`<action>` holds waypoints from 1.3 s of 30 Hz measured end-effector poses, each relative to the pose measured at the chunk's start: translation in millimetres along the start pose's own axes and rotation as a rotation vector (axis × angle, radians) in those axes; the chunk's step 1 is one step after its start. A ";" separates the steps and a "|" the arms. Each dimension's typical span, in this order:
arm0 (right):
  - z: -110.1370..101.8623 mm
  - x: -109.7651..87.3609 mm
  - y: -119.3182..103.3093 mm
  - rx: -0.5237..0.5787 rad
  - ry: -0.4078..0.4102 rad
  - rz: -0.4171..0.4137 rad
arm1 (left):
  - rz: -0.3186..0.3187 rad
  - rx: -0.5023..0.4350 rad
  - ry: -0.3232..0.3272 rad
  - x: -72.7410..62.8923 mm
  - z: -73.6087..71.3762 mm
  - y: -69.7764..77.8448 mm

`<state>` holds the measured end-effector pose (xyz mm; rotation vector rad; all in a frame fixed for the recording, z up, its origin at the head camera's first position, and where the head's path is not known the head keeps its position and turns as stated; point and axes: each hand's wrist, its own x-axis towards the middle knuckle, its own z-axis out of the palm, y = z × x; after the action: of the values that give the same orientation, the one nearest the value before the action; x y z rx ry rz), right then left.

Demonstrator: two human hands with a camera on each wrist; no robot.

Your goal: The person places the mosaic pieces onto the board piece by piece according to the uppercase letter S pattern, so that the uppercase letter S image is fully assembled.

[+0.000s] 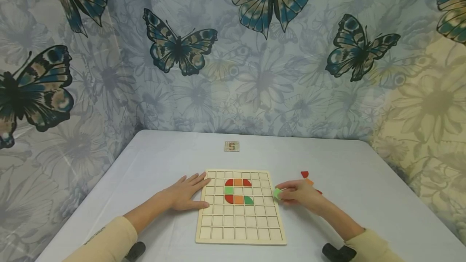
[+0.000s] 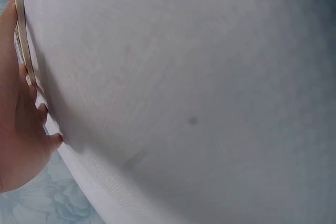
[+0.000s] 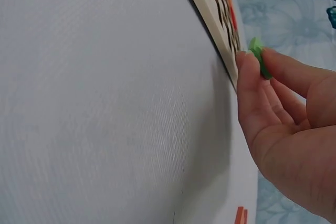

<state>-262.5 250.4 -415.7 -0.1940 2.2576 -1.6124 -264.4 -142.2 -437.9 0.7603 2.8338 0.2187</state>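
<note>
A wooden grid board (image 1: 239,233) lies flat on the white table. Red, orange and green tiles fill several of its upper cells, among them a light green square (image 1: 228,190) and a dark green quarter circle (image 1: 248,200). My left hand (image 1: 185,194) rests with spread fingers on the board's left edge. Just off the right edge, my right hand (image 1: 300,194) pinches a light green tile (image 3: 259,59) between thumb and fingertips, raised above the table in the right wrist view. Its full outline is partly covered by the fingers.
Behind the board lies a small pattern card (image 1: 231,146) showing an S-like figure. Loose pieces sit beyond the right hand: a red one (image 1: 304,174), an orange one (image 1: 309,182) and another red one partly hidden. Butterfly-print cloth (image 1: 255,92) stands around the table.
</note>
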 end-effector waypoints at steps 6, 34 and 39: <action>11.1 2.2 -3.3 -0.021 0.007 0.045 | -0.005 -0.001 0.003 -0.1 0.0 0.1; 48.7 10.0 -15.1 -0.124 -0.179 0.017 | 0.015 -0.009 0.005 -0.9 0.1 -1.5; 55.5 8.2 -21.8 -0.174 -0.163 0.019 | 0.015 -0.010 0.008 -0.1 1.3 -2.9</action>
<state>-251.9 191.2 -412.9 -0.3350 2.2640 -1.3388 -265.4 -144.7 -439.7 0.7805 2.8333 0.2392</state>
